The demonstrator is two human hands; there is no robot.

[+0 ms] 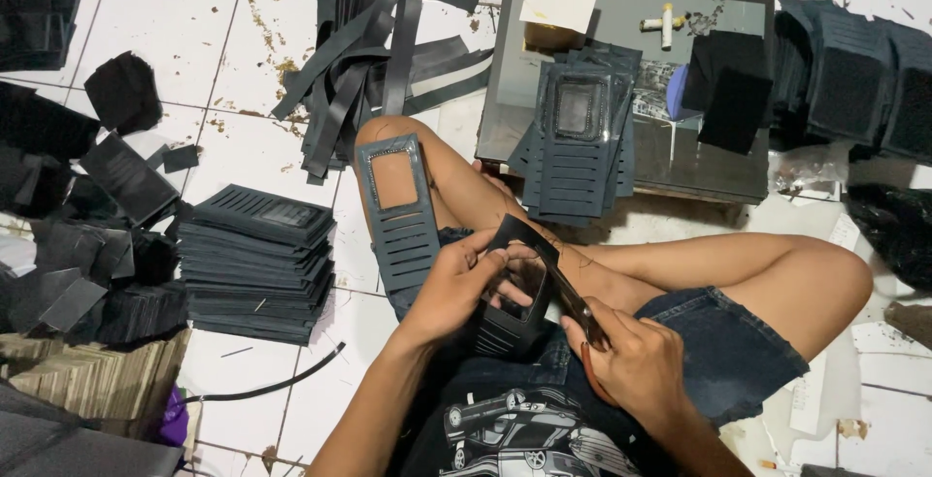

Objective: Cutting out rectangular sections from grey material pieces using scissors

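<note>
The left hand grips the black slotted panel over the lap, fingers through its window. The panel's long axis runs up-and-away, window end pointing toward the low surface. The right hand — just right of it — is clenched on scissors, blades touching the panel's edge.

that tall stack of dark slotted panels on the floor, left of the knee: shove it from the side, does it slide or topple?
The stack of dark panels would probably shear, upper sheets sliding off first: its edges already sit uneven. Single panels look thin and light, likely bendy. The tiled floor looks smooth, so the base may slide too.
</note>
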